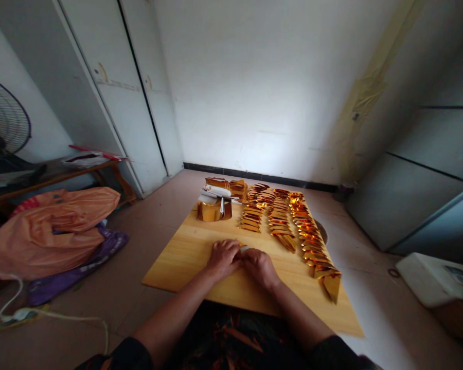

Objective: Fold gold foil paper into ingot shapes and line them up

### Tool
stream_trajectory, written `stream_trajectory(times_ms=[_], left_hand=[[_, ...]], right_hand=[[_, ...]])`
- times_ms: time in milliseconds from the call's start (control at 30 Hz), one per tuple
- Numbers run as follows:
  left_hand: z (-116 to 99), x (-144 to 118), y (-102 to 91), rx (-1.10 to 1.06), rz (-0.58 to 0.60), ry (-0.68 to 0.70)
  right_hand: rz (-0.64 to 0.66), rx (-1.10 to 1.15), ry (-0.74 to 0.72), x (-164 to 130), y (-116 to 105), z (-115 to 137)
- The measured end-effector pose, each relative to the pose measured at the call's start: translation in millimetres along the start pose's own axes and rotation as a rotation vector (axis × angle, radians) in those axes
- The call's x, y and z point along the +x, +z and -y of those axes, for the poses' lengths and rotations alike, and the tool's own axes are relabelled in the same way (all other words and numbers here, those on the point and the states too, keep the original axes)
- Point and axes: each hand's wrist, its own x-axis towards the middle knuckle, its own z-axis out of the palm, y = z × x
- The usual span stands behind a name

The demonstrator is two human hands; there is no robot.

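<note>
Left hand (223, 258) and right hand (259, 265) meet knuckle to knuckle at the near middle of the wooden surface (177, 262), both curled and pinching a small pale slip (244, 248) between them. We see only a sliver of it poking out at the fingertips; its shape and long axis are hidden, and neither hand sits nearer. Beyond the hands, well apart, gold folded pieces (280, 221) run in rows away from us, with a gold sheet stack (213, 209) at far left of them. A pink bag (54, 226) lies on the floor to the left
</note>
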Motion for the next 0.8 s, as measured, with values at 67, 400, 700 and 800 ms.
stream_trajectory(times_ms=[67, 400, 700, 800], left_hand=[[-5, -1, 4.3, 0.017, -0.025, -0.028], [2, -3, -7.7, -0.011, 0.022, 0.066], [-2, 3, -7.3, 0.036, 0.013, 0.158], [0, 9, -7.9, 0.039, 0.001, 0.163]], right_hand=[[0.027, -0.138, -0.003, -3, -2, 5], [0.06, -0.532, -0.19, -14, -20, -5], [0.015, -0.567, -0.178, -10, -28, -18], [0.035, -0.603, -0.18, -7, -27, -17]])
